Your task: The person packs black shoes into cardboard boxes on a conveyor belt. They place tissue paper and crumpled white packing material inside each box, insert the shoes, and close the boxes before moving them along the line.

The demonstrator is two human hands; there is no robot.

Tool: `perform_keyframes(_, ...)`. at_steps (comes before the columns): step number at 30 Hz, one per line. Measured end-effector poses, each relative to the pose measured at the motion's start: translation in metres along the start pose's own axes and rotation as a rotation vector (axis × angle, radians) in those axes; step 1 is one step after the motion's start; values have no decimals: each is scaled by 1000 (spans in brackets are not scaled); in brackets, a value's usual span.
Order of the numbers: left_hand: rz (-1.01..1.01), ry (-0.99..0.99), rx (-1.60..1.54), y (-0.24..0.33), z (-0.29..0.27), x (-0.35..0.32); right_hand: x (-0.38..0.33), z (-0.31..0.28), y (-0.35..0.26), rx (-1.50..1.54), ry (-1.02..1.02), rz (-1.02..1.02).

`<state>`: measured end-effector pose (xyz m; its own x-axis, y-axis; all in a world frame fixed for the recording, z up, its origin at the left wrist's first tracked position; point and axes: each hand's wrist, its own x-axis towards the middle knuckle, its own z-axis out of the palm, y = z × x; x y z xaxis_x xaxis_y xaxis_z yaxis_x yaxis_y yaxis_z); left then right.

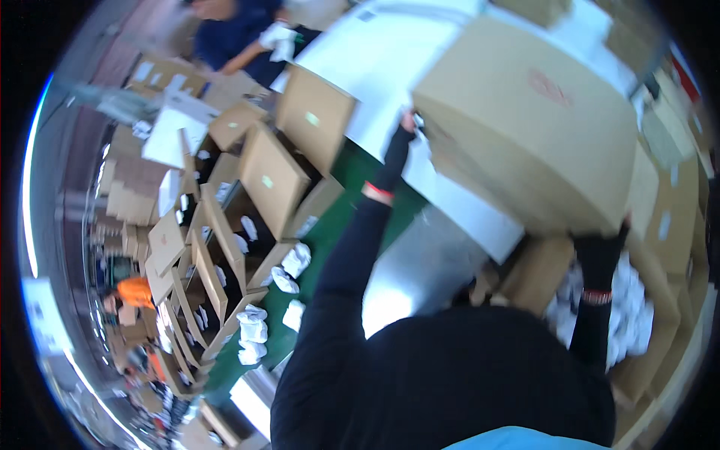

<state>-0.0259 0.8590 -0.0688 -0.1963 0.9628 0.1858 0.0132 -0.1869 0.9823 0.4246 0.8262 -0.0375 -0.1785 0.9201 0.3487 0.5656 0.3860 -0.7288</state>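
A large brown cardboard box [525,112] with a faint red print is held out in front of me, tilted, over a white table [382,52]. At its left edge my left hand [409,122] grips the side, a dark sleeve reaching almost to the fingers. My right hand [619,231] is at the near right corner, its fingers mostly hidden by the cardboard and the dark sleeve. Below my right forearm stands an open carton [664,315] filled with white paper-wrapped pieces [631,315]. The inside of the held box is out of sight.
Rows of open cartons [259,292] line the green floor [341,195] at left. White wrapped bundles [253,330] lie beside them. A co-worker in dark blue [232,37] stands at the far left of the table, holding something white. More boxes [671,217] are stacked at right.
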Motion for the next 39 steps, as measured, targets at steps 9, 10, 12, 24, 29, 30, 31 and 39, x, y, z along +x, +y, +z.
perform_keyframes(9, -280, -42, -53, -104, 34, -18, -26, 53, 121, -869, -621, -309)
perform_keyframes(10, -250, -56, -53, -102, 42, -13, -22, 49, 124, -942, -681, -205)
perform_keyframes(12, -242, -33, -16, -93, 41, -14, -14, 55, 85, -1064, -824, -22)
perform_keyframes(24, -301, 111, 574, -95, -9, -87, -39, 96, 107, -3198, 283, -1456)
perform_keyframes(29, -518, 139, 1091, -89, -139, -224, -54, 123, 57, -3518, 522, -2510)
perform_keyframes(30, -530, 235, 1160, -105, -170, -259, -56, 137, 57, -3557, 1247, -1883)
perform_keyframes(31, -545, 330, 1224, -118, -193, -297, -56, 159, 81, -3387, 1778, -1264)
perform_keyframes(39, -607, 248, 1505, -130, -288, -381, -178, 246, -83, -3016, 1568, -3164)
